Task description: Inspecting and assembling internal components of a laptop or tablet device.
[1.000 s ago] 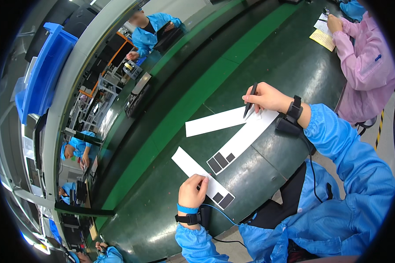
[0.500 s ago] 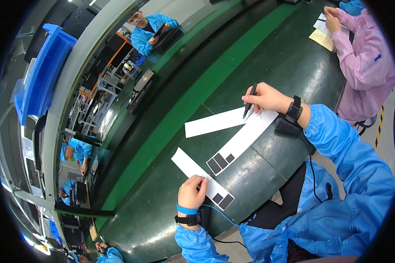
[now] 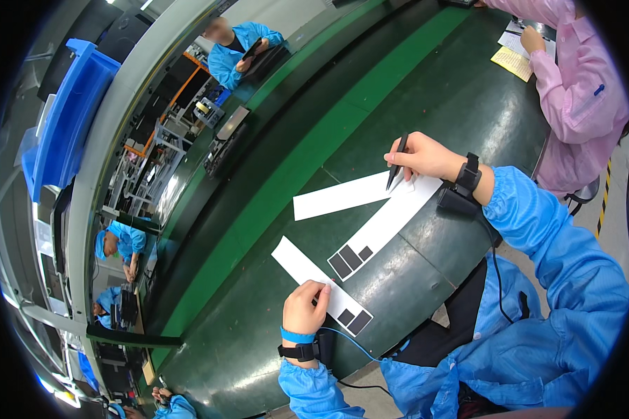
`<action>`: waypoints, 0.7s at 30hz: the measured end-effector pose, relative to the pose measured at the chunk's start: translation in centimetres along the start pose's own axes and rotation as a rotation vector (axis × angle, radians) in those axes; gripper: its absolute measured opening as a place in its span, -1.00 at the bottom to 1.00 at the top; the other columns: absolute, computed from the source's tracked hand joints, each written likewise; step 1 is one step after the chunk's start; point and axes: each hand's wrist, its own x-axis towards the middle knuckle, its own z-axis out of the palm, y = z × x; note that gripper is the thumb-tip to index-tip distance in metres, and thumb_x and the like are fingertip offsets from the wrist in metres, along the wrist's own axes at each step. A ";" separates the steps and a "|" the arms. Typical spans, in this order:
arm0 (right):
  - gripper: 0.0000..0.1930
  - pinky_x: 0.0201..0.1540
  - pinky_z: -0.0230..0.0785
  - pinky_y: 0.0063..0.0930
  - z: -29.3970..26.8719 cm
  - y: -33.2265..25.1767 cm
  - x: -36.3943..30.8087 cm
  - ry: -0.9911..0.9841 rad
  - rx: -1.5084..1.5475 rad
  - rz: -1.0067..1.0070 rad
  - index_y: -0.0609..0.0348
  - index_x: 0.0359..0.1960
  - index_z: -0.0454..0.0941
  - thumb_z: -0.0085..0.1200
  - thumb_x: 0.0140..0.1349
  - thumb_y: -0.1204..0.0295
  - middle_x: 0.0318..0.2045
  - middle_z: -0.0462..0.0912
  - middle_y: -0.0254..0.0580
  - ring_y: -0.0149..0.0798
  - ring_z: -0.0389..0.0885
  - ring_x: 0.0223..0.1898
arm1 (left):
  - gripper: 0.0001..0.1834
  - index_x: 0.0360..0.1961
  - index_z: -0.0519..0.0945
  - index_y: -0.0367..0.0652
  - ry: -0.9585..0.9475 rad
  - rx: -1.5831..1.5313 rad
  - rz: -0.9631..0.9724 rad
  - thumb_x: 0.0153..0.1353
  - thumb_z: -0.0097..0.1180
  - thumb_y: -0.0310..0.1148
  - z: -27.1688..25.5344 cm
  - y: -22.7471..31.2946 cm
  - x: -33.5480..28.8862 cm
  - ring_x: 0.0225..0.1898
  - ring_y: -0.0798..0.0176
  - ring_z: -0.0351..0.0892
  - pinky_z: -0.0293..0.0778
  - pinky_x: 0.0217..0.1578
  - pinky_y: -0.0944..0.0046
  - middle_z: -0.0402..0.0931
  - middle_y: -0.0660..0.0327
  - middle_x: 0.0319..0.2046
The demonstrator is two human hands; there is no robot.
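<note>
My right hand (image 3: pixel 430 157) is closed round slim black tweezers (image 3: pixel 396 166), their points down over a plain white strip (image 3: pixel 342 197). Under its fingers, the right end of that strip meets a second white strip (image 3: pixel 397 220), which carries several black rectangular patches (image 3: pixel 351 258) at its near left end. My left hand (image 3: pixel 305 307), fingers curled, rests on a third white strip (image 3: pixel 293 258) and holds it at the edge. Two dark patches (image 3: pixel 355 320) show at this strip's near end; the fingertips partly hide its middle.
All strips lie on the dark green table (image 3: pixel 258 349). A blue wrist strap (image 3: pixel 298 335) with a cord is on my left wrist. A person in pink (image 3: pixel 580 105) sits at the right beside papers (image 3: pixel 514 61). A blue bin (image 3: pixel 73 119) stands far left; people in blue work beyond.
My hands and the tweezers stay almost still, and the strips have barely shifted. The person in pink has moved an arm farther out over the table.
</note>
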 end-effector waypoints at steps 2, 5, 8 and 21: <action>-0.71 -0.59 0.29 -0.60 0.0 0.0 0.0 -0.002 -0.003 -0.006 0.24 -0.47 0.56 0.09 0.26 0.25 -0.58 0.62 -0.29 -0.51 0.53 -0.63 | -0.84 -0.43 0.60 -0.24 0.013 0.001 0.025 0.20 0.10 -0.36 0.1 -0.1 0.1 -0.51 0.03 0.53 0.42 -0.48 0.20 0.53 0.10 -0.51; -0.71 -0.59 0.29 -0.60 0.1 -0.1 0.0 -0.008 0.001 -0.002 0.24 -0.47 0.56 0.09 0.26 0.25 -0.57 0.62 -0.29 -0.51 0.53 -0.63 | -0.83 -0.42 0.60 -0.24 0.007 0.002 0.011 0.20 0.10 -0.36 0.0 -0.1 0.0 -0.51 0.02 0.53 0.42 -0.48 0.20 0.53 0.09 -0.51; -0.71 -0.59 0.29 -0.60 -0.1 0.0 0.0 -0.003 0.006 0.005 0.24 -0.48 0.56 0.08 0.26 0.25 -0.57 0.62 -0.29 -0.51 0.53 -0.63 | -0.83 -0.43 0.60 -0.24 0.006 0.010 0.010 0.20 0.10 -0.35 0.1 -0.2 0.0 -0.51 0.02 0.53 0.42 -0.48 0.19 0.53 0.09 -0.51; -0.70 -0.58 0.29 -0.60 0.0 0.0 0.0 -0.003 -0.009 0.001 0.24 -0.49 0.56 0.09 0.26 0.24 -0.57 0.62 -0.29 -0.51 0.53 -0.63 | -0.82 -0.43 0.60 -0.24 -0.008 0.013 -0.004 0.21 0.09 -0.35 0.0 -0.1 0.0 -0.49 0.01 0.53 0.43 -0.46 0.19 0.53 0.09 -0.49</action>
